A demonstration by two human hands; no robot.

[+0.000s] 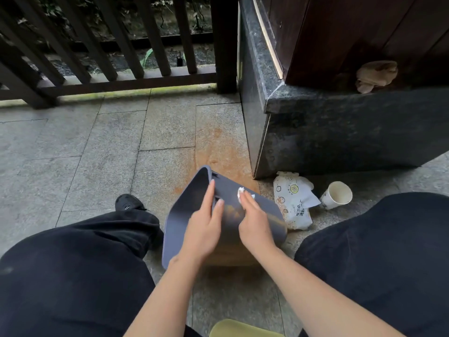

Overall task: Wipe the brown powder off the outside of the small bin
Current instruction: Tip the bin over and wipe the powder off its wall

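Note:
A small dark blue bin [228, 190] lies tilted on its side on the stone floor between my legs, its open mouth facing left. Brown powder smears [232, 211] show on its upturned outer wall, and more brown covers its lower end. My left hand [204, 227] rests flat on the bin near the rim, fingers straight. My right hand [255, 223] presses a small white wad of tissue [241, 192] against the wall under its fingertips.
Brown powder stains the paving [213, 147] beyond the bin. A crumpled paper bag [294, 200] and a paper cup [336, 194] lie right of the bin beside a dark stone plinth [340, 132]. A dark wooden railing [109, 69] runs along the far edge. A rag [375, 75] sits on the plinth.

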